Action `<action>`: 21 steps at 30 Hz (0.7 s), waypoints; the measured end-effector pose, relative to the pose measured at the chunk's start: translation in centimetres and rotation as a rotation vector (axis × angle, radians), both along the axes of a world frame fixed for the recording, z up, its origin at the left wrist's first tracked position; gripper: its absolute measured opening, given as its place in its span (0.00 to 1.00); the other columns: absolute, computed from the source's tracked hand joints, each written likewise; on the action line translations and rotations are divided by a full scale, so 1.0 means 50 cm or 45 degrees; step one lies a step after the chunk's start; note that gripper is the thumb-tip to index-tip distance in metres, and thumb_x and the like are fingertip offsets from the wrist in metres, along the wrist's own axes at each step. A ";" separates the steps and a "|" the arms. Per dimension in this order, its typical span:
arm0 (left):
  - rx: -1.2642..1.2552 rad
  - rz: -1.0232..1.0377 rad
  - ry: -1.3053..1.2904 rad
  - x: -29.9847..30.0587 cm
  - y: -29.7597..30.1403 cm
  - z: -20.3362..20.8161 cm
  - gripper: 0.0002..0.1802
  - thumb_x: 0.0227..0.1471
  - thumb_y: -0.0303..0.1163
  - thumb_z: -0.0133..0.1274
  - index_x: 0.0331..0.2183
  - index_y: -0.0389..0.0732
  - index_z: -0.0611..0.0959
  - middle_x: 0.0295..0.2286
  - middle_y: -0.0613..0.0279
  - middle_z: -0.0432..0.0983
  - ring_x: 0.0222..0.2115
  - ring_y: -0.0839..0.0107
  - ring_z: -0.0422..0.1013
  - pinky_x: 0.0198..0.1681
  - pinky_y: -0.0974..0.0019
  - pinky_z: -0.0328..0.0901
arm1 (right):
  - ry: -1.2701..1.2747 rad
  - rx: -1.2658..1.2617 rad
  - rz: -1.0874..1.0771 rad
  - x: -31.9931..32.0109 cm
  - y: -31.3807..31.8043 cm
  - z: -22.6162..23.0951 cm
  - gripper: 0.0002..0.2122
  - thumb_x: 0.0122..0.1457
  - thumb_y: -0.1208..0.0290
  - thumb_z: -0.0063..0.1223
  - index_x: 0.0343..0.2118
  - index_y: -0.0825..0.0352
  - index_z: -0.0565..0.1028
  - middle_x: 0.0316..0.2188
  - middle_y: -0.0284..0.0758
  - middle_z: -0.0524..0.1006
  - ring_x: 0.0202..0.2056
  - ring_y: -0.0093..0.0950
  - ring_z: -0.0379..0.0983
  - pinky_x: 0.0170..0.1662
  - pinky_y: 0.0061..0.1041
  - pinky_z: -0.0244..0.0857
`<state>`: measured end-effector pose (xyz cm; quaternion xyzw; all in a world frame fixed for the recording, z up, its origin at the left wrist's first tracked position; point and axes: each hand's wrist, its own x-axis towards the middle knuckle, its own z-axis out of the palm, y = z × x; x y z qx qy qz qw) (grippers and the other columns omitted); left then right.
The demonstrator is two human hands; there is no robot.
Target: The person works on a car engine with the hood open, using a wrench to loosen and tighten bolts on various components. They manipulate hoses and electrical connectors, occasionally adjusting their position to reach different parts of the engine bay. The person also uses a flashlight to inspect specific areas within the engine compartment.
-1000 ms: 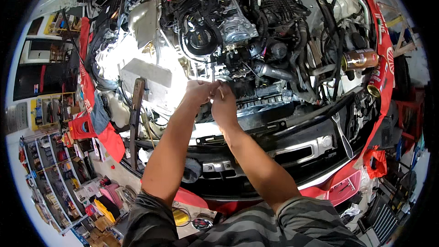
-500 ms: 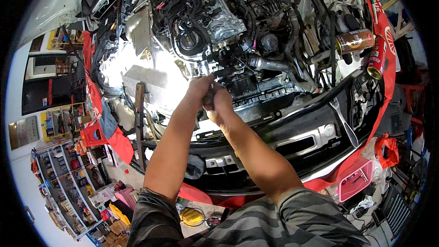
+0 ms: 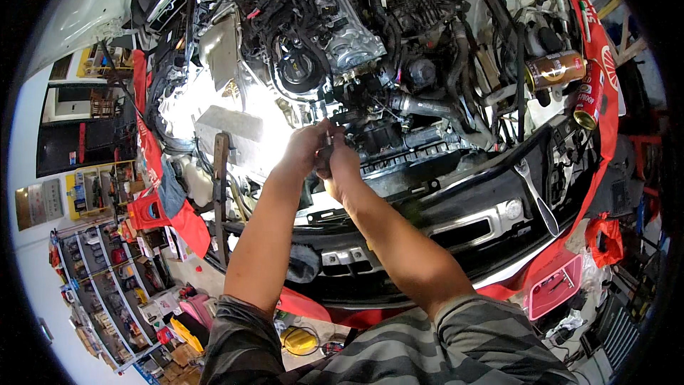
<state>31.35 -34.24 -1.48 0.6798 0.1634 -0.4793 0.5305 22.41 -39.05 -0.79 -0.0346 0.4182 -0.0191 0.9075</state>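
Close together at the front of the open engine bay, both my hands work just below the engine (image 3: 299,64). My left hand (image 3: 308,146) is closed, its fingertips near the dark fittings under the engine. Right beside it, my right hand (image 3: 344,165) is closed too. Something small and dark shows between them, too hidden by the fingers to name. The radiator's top edge (image 3: 399,164) runs just right of my hands. A bright light glares on a flat grey plate (image 3: 231,122) left of them.
A wrench (image 3: 537,196) lies on the front bumper panel at right. Two spray cans, a brown one (image 3: 557,70) and a red one (image 3: 588,103), rest at the right edge. A metal bar (image 3: 220,196) stands at left. Red covers (image 3: 605,142) drape the edges. A pink basket (image 3: 554,286) sits lower right.
The view has shifted slightly. Both hands stay together at the same spot, with the fingers moved a little around the dark thing between them.
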 end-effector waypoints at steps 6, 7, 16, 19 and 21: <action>-0.061 0.135 -0.117 -0.029 -0.029 0.006 0.14 0.50 0.38 0.51 0.29 0.35 0.78 0.25 0.58 0.75 0.18 0.72 0.68 0.15 0.71 0.60 | 0.071 -0.932 -0.053 0.000 0.020 -0.055 0.09 0.59 0.64 0.41 0.32 0.63 0.70 0.15 0.27 0.68 0.15 0.19 0.65 0.16 0.18 0.53; -0.061 0.136 -0.117 -0.029 -0.032 0.011 0.14 0.50 0.38 0.51 0.29 0.35 0.78 0.25 0.58 0.75 0.18 0.72 0.68 0.15 0.71 0.60 | 0.072 -0.932 -0.052 0.004 0.018 -0.066 0.09 0.59 0.64 0.41 0.32 0.63 0.70 0.15 0.27 0.68 0.15 0.19 0.65 0.16 0.18 0.53; 0.191 0.061 -0.175 -0.039 -0.047 0.064 0.14 0.47 0.39 0.55 0.28 0.36 0.78 0.25 0.57 0.76 0.21 0.71 0.70 0.21 0.69 0.65 | 0.129 -0.505 0.085 -0.001 0.008 0.010 0.13 0.60 0.58 0.39 0.29 0.62 0.69 0.20 0.28 0.71 0.16 0.18 0.63 0.14 0.17 0.51; -0.098 0.123 -0.253 -0.041 -0.034 0.025 0.16 0.47 0.42 0.55 0.28 0.37 0.78 0.25 0.56 0.76 0.21 0.72 0.70 0.22 0.69 0.65 | 0.124 -0.858 -0.034 0.013 0.030 -0.078 0.13 0.59 0.57 0.42 0.28 0.62 0.69 0.20 0.29 0.71 0.16 0.18 0.63 0.15 0.18 0.51; -0.091 0.109 -0.292 -0.028 -0.028 0.021 0.16 0.48 0.42 0.54 0.28 0.37 0.78 0.24 0.57 0.76 0.20 0.73 0.70 0.21 0.70 0.65 | 0.041 -0.420 -0.069 0.005 0.018 -0.069 0.13 0.58 0.57 0.42 0.29 0.63 0.70 0.20 0.29 0.71 0.16 0.19 0.63 0.16 0.19 0.52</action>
